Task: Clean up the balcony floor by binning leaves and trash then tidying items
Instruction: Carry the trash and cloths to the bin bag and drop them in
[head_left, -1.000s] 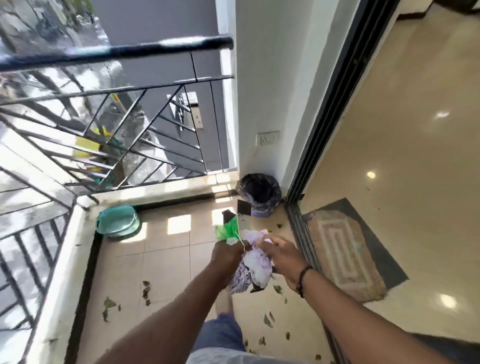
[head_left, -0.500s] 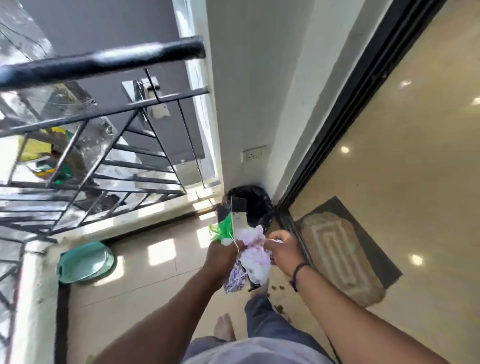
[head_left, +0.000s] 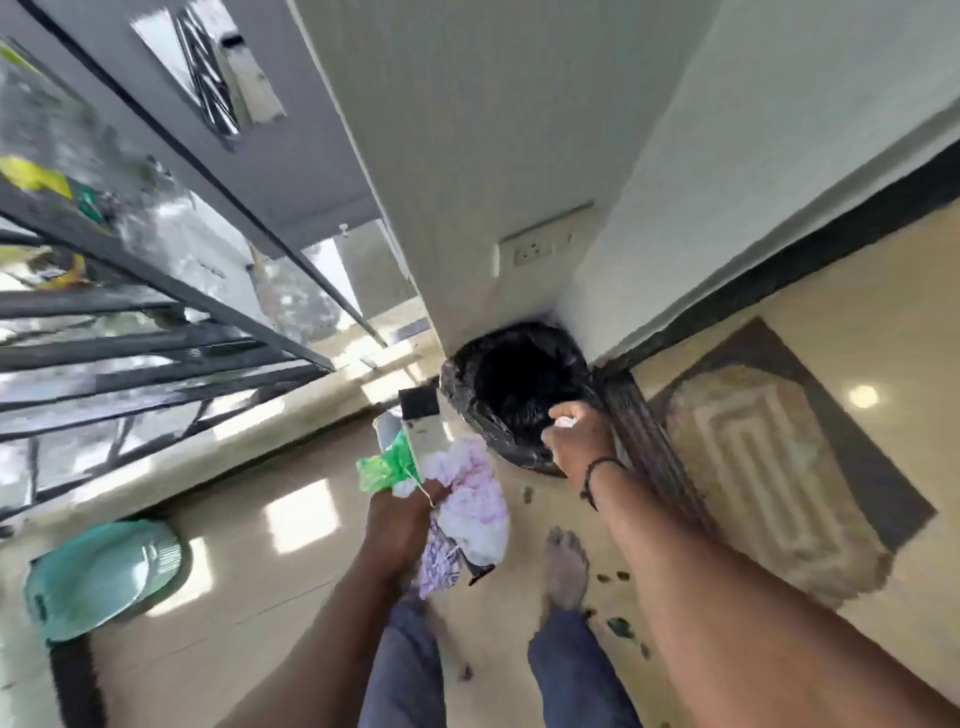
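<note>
Crumpled plastic and paper, white, purple-printed and green, make up the trash bundle (head_left: 462, 499), clenched in the left hand (head_left: 402, 514) above the balcony floor (head_left: 249, 597); a stiffer pale strip sticks up out of it toward the wall. Bin (head_left: 519, 395), lined with a black bag, sits in the far corner where white wall meets the dark sliding-door track (head_left: 644, 426). Its mouth is open and faces up. Right hand (head_left: 579, 441) is at the near rim of the bin, fingers curled, pinching a small white scrap; right hand is clearly the nearer of the two to the opening. Bundle lies just short of the rim and to its left, so the drop looks like a short reach forward and rightward. Room is tight on two sides: wall behind the bin, door track on the right. Open floor lies left, toward the railing (head_left: 156, 332). Loose leaves (head_left: 621, 626) lie scattered by the bare foot (head_left: 563, 566), near the door track, not yet picked up. Green basin (head_left: 101, 577) rests against the railing-side edge, well apart from the bin. Judging by this, the binning is under way, tidying not begun.
</note>
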